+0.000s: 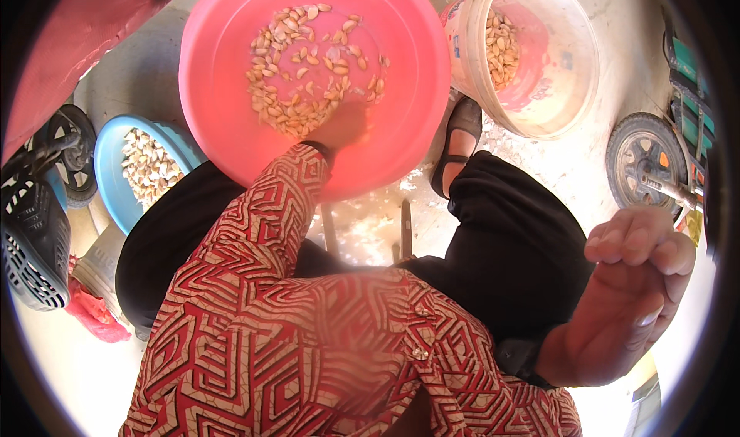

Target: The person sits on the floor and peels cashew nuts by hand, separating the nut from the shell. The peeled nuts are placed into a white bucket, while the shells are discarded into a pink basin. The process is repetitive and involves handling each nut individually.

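A wide pink plastic basin (199, 90) sits before me, with garlic cloves (292, 116) spread over its bottom. My left hand (344, 128) reaches down into it at the near edge of the cloves. Motion blur hides its fingers, so whether it grips any cloves cannot be told. Off to the right, my right hand (630, 292) is raised palm up, away from the basin. Its fingers are curled and the thumb stands apart, with nothing visible in it.
A white plastic bucket (555, 102) holding more cloves stands right of the basin. On the left is a blue tub (110, 171) of cloves. Wheels (647, 162) on a frame stand at right, another wheel (75, 154) at left. Pale flakes (376, 229) litter the floor.
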{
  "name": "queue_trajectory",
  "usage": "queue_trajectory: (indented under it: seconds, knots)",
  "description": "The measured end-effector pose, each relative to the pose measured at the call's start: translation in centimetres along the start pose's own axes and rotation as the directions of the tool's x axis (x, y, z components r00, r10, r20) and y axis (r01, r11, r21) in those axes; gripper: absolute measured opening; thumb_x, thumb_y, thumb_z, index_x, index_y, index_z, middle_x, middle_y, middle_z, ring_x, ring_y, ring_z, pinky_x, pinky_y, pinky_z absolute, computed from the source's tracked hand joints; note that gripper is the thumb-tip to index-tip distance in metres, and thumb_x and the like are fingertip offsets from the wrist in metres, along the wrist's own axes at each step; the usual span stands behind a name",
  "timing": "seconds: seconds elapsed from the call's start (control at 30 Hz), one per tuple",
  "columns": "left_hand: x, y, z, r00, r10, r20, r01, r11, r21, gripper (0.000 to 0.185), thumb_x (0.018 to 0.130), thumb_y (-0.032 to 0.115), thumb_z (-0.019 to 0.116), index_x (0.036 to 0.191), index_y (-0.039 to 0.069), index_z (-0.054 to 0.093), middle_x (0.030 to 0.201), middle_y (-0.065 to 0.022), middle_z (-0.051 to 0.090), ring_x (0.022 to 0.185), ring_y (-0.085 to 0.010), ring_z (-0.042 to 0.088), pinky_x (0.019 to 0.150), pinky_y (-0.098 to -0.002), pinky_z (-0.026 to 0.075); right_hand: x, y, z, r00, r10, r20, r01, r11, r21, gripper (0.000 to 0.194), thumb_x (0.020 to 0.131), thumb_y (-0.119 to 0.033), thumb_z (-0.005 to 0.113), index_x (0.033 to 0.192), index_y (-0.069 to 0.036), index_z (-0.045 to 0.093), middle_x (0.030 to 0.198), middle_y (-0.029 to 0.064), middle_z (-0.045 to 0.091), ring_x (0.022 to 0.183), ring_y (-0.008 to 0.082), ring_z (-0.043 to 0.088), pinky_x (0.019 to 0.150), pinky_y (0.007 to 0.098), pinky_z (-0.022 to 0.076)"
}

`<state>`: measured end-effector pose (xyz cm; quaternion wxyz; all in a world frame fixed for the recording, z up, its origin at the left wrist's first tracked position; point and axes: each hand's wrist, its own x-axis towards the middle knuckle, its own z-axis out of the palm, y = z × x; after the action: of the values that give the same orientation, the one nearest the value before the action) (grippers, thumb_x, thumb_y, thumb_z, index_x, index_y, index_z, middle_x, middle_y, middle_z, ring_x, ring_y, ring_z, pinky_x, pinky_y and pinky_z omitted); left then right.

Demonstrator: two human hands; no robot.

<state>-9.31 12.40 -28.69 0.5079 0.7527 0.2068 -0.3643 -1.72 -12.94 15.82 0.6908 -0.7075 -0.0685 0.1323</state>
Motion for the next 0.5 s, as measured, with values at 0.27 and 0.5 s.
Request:
queue_trajectory:
  seconds: [0.27,0.5]
  knots:
    - [-3.1,7.3,-7.2,0.977,0.020,0.213,-0.053,0.988,0.147,0.020,0.094,0.023,0.061,0.089,0.004,0.063,0.073,-0.0015,0.058,0.063,-0.0094,0.056,0.047,-0.0272,0.043,1.1,-1.5,0.5,0.998,-0.031,0.061,0.029,0.999,0.042,0.040,0.096,-0.034,0.065,0.120,-0.004,0.053,0.103,0.0135,0.055,0.091,0.0225,0.055,0.079,0.0332,0.0495]
    - [-10.0,15.6,-10.6,0.985,-0.002,0.174,0.117,0.751,-0.650,0.014,0.101,0.018,0.056,0.104,0.005,0.055,0.092,-0.0048,0.057,0.065,-0.0083,0.049,0.044,-0.0181,0.036,0.3,-2.1,1.2,0.967,-0.166,0.192,0.125,0.969,0.213,0.037,0.095,-0.022,0.065,0.117,0.005,0.054,0.101,0.0197,0.059,0.087,0.0232,0.059,0.080,0.0341,0.0504]
